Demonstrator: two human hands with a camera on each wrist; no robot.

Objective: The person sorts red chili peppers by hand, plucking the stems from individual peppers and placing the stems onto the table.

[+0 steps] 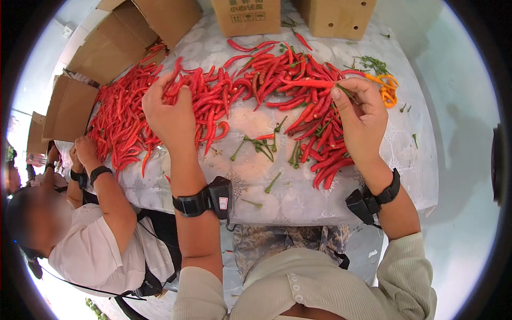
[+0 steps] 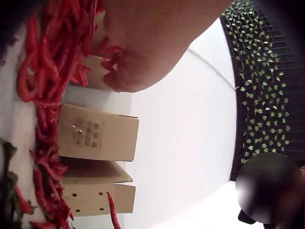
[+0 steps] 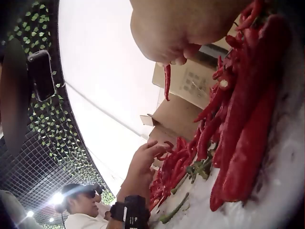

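Around us is a bright room with smooth, pale walls (image 1: 461,213), the one on our right tinged faintly blue-green and marked by soft grey shadows. A table (image 1: 320,205) stands close to it, spread with a glossy whitish tablecloth (image 1: 405,176) in a silvery floral pattern. At the far left we find a small white wall fitting (image 1: 68,31). Higher up, a black ceiling grid (image 3: 28,157) is trailed with green leafy vines (image 2: 262,112), and round white lights (image 3: 58,198) glare through it. A thin line (image 2: 212,69), perhaps a cable, crosses the white wall. Below the table, we glimpse pale grey, possibly floor.
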